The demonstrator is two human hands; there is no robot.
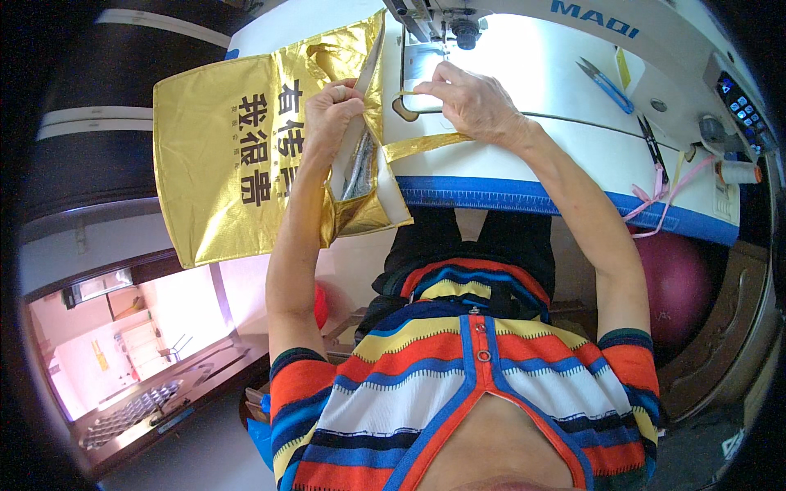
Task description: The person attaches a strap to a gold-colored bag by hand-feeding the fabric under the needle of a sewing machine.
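Observation:
A shiny gold bag [217, 155] with dark printed characters lies over the left part of the sewing table, its silvery lining showing at the mouth. My left hand [332, 119] is closed on the bag's mouth edge, fingers bunched. Between the fingertips of my right hand [483, 106] is a narrow gold strip; where its far end goes I cannot make out. A gold strap [422, 147] runs from the bag's mouth and passes under my right wrist. Just beyond my right hand stands the needle end of the sewing machine [465, 33].
Blue thread snips [606, 86] and dark scissors [652, 147] with pink ribbon [667, 196] lie at the right. A thread spool [738, 173] is by the control panel [741, 106]. A blue measuring strip [524, 195] lines the front edge of the white table [565, 151].

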